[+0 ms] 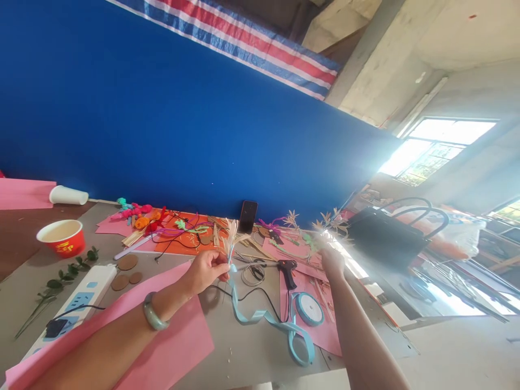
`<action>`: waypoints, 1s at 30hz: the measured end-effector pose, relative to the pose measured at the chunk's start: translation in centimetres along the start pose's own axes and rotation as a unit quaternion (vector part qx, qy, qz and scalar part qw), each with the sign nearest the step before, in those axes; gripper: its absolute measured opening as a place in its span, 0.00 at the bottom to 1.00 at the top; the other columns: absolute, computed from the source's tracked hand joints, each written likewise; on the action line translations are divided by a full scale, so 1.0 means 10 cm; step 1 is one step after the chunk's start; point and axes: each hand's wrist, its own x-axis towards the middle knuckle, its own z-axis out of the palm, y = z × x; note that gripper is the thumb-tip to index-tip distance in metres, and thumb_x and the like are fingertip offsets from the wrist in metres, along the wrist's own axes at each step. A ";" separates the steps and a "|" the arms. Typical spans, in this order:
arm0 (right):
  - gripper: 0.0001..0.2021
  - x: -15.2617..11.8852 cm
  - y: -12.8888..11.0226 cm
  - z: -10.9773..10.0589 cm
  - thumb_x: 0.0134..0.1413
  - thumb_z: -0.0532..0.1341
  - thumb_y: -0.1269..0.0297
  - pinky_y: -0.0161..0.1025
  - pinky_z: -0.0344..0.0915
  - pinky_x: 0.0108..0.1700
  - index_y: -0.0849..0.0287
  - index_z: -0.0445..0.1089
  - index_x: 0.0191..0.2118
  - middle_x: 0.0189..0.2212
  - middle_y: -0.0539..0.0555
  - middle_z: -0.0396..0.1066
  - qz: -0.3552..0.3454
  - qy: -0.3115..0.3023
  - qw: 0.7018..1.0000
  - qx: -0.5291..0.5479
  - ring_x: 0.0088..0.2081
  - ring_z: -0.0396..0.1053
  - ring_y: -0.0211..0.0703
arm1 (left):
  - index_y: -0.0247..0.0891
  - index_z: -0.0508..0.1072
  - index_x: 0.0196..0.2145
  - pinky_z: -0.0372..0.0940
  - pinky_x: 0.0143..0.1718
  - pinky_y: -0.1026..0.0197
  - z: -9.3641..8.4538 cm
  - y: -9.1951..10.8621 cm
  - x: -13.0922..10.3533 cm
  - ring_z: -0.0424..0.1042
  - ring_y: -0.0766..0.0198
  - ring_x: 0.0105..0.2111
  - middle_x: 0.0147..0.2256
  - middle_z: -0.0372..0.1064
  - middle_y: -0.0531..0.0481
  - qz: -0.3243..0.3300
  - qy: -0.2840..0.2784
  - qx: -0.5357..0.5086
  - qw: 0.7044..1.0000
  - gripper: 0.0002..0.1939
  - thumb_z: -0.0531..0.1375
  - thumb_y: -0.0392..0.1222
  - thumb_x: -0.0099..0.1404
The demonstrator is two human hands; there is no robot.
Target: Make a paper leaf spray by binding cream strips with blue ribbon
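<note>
My left hand point(212, 266) is closed in a pinch around a small bundle of pale dried stalks point(231, 241), which stands upright above the fingers. A light blue ribbon point(260, 315) hangs from beneath that hand and curls across the table to a ribbon spool point(309, 309). Farther right, my right hand point(332, 262) reaches out beside some pale dried leaves point(331, 222) and a light green piece point(311, 242). Glare and the hand's own back hide its fingertips, so any hold there is unclear. Between the hands lies a black glue gun point(288, 272) with its cord.
Pink paper point(182, 325) lies under my left forearm, with a power strip point(77, 303) alongside. A red paper bowl point(62, 238) and a tipped white cup point(69, 195) are at left. A phone point(247, 216) leans on the blue partition point(195, 119). A black bag point(385, 235) is at right.
</note>
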 end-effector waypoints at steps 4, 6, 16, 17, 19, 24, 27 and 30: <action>0.17 -0.50 -0.32 -0.23 0.58 0.52 0.59 0.39 0.63 0.32 0.66 0.74 0.38 0.33 0.58 0.73 -0.008 0.061 0.994 0.095 0.32 0.68 0.46 | 0.32 0.70 0.27 0.70 0.29 0.62 0.00 0.02 0.00 0.72 0.66 0.22 0.21 0.69 0.52 0.024 -0.001 -0.013 1.000 0.11 0.65 0.43 0.52; 0.15 -0.94 -0.59 -0.27 0.54 0.55 0.57 0.37 0.61 0.28 0.63 0.73 0.35 0.29 0.55 0.72 -0.032 0.101 0.938 0.330 0.28 0.66 0.43 | 0.32 0.70 0.27 0.70 0.29 0.62 0.01 0.03 -0.01 0.72 0.65 0.22 0.20 0.69 0.52 0.032 0.004 -0.025 0.999 0.11 0.65 0.43 0.51; 0.11 -2.20 -1.68 -0.14 0.47 0.65 0.55 0.34 0.57 0.25 0.58 0.70 0.28 0.21 0.49 0.67 -0.091 -0.113 0.798 0.585 0.22 0.60 0.36 | 0.32 0.70 0.28 0.70 0.30 0.61 0.06 0.12 -0.11 0.73 0.65 0.24 0.23 0.70 0.51 0.059 -0.003 -0.040 0.997 0.09 0.64 0.41 0.53; 0.11 -2.20 -1.71 -0.13 0.46 0.65 0.56 0.34 0.57 0.26 0.59 0.70 0.28 0.21 0.49 0.68 -0.092 -0.124 0.794 0.588 0.23 0.61 0.37 | 0.32 0.70 0.28 0.70 0.30 0.61 0.07 0.12 -0.11 0.72 0.65 0.23 0.23 0.70 0.52 0.059 -0.001 -0.042 0.997 0.09 0.64 0.41 0.53; 0.11 -2.18 -1.75 -0.12 0.45 0.65 0.56 0.35 0.59 0.27 0.59 0.70 0.26 0.21 0.50 0.69 -0.096 -0.145 0.788 0.591 0.24 0.63 0.38 | 0.32 0.69 0.27 0.70 0.28 0.61 0.07 0.12 -0.10 0.72 0.66 0.22 0.22 0.70 0.52 0.061 0.007 -0.046 0.997 0.10 0.65 0.41 0.51; 0.12 -2.15 -1.77 -0.12 0.45 0.66 0.55 0.36 0.60 0.28 0.60 0.70 0.25 0.21 0.51 0.71 -0.097 -0.158 0.798 0.574 0.24 0.65 0.39 | 0.32 0.72 0.25 0.69 0.27 0.62 0.08 0.16 -0.11 0.71 0.66 0.21 0.22 0.70 0.52 0.057 0.005 -0.049 0.997 0.12 0.67 0.43 0.48; 0.11 -2.14 -1.79 -0.14 0.45 0.66 0.56 0.37 0.62 0.30 0.59 0.70 0.25 0.22 0.52 0.73 -0.100 -0.165 0.792 0.579 0.25 0.67 0.41 | 0.32 0.73 0.25 0.68 0.28 0.62 0.09 0.20 -0.13 0.70 0.66 0.22 0.22 0.70 0.51 0.050 -0.007 -0.042 0.998 0.12 0.67 0.44 0.48; 0.10 -2.14 -1.82 -0.15 0.45 0.65 0.57 0.39 0.64 0.33 0.58 0.69 0.24 0.22 0.52 0.74 -0.101 -0.171 0.785 0.587 0.27 0.70 0.43 | 0.32 0.74 0.24 0.68 0.29 0.62 0.09 0.20 -0.14 0.69 0.67 0.22 0.21 0.69 0.52 0.049 -0.010 -0.038 0.998 0.11 0.67 0.44 0.48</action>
